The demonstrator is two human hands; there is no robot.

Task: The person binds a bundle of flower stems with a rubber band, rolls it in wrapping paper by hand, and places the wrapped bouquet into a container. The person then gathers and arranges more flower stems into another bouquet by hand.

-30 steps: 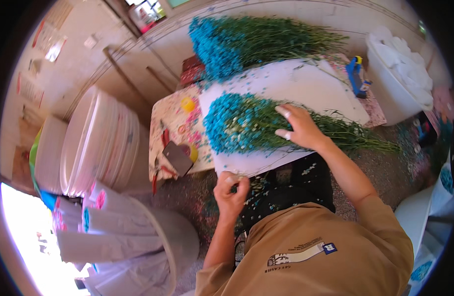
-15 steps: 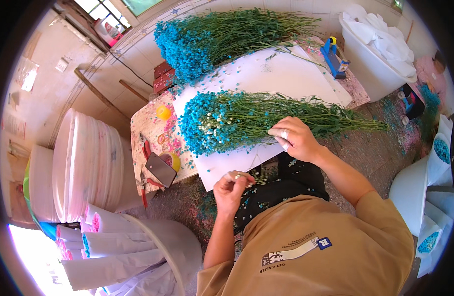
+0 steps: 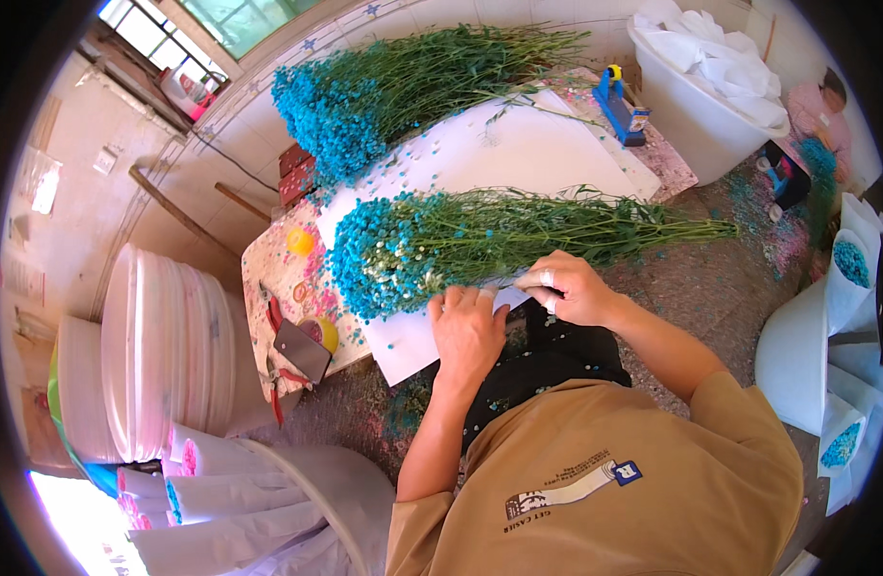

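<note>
A bunch of flowers [image 3: 364, 254], bright blue with a few white heads at one end and long green stems, lies on white sheets [image 3: 518, 144] on a speckled table. My left hand [image 3: 465, 331] rests at the bunch's near edge, fingers apart and slightly bent over stems and paper. Just right of it, my right hand [image 3: 571, 288], tape on its fingers, pinches at the lower stems; what is between the fingertips is unclear. A second blue bunch [image 3: 331, 125] lies behind.
Pliers [image 3: 273, 322], a dark flat object [image 3: 305, 351] and yellow tape [image 3: 300, 242] are left on the table; a blue dispenser [image 3: 622, 110] is right. Stacked tubs [image 3: 172, 355], buckets of wrapped bouquets [image 3: 340, 509] [image 3: 787, 355] and a white-filled tub [image 3: 701, 115] surround it. Another person [image 3: 816, 125] is far right.
My left hand has moved up and right from the paper's front edge onto the bunch. My right hand has shifted down to its near edge and closed. The view has turned slightly.
</note>
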